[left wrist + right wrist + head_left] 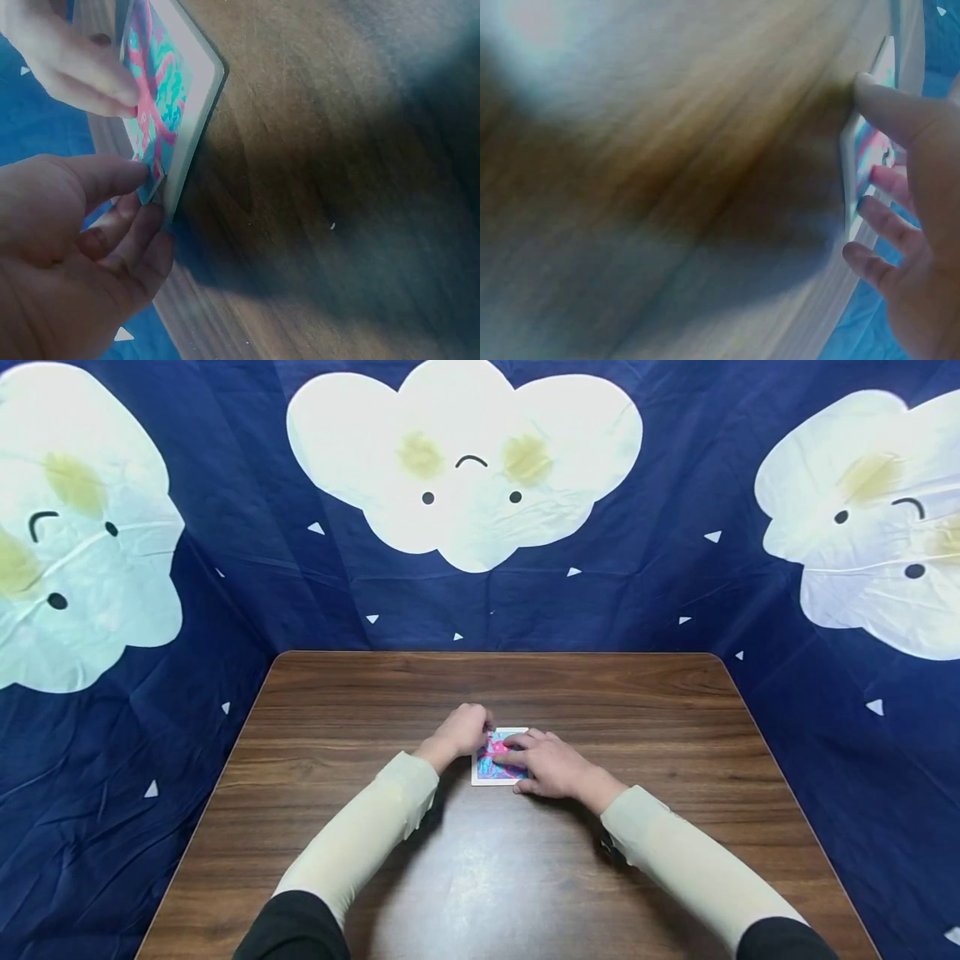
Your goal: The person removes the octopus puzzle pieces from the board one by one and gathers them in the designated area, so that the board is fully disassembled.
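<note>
A small flat square panel with a white border and a pink-and-blue picture lies on the wooden table, between both hands. At its far left part, the left hand pinches a small piece between thumb and fingertips. The piece shows the same colours as the picture and tilts up over the white border in the left wrist view. From the right, the right hand rests on the panel with fingers spread across the picture. Its thumb lies along the near edge. The hand covers the panel's right side.
The brown wood-grain table has rounded far corners. Dark blue cloth with white clouds and small triangles hangs around its back and sides. Both forearms wear pale sleeves that reach across the near half of the table.
</note>
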`<state>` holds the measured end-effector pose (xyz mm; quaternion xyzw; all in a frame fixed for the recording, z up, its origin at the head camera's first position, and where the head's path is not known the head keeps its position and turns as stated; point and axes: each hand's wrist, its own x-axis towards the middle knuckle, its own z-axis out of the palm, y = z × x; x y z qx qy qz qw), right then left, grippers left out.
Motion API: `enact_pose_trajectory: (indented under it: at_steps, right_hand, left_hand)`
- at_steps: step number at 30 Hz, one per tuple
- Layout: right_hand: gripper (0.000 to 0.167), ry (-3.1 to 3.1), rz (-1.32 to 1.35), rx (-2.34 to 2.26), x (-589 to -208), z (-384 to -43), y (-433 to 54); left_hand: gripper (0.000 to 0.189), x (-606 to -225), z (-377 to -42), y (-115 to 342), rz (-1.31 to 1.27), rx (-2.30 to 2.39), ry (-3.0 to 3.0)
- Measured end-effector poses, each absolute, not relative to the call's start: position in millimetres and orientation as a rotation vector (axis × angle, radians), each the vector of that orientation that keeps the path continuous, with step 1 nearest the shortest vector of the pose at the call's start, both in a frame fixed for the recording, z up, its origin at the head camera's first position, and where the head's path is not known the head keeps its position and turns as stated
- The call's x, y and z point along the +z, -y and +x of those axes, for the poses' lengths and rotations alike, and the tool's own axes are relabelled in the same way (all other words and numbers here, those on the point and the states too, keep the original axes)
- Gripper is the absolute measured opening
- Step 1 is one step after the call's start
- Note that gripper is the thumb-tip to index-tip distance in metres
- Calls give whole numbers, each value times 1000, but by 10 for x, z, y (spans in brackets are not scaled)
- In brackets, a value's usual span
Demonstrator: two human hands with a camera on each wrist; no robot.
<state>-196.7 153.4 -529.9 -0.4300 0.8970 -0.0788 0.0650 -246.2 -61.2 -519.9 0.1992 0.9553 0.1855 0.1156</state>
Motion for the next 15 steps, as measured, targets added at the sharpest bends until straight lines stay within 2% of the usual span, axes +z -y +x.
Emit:
enact_pose_trajectory:
  at_steps: [15]
  right_hand:
    - [54,-2692,-1229,-273,-5330,-2001,-1460]
  left_hand:
    - [20,-5186,-2530,783,591,823,-2705]
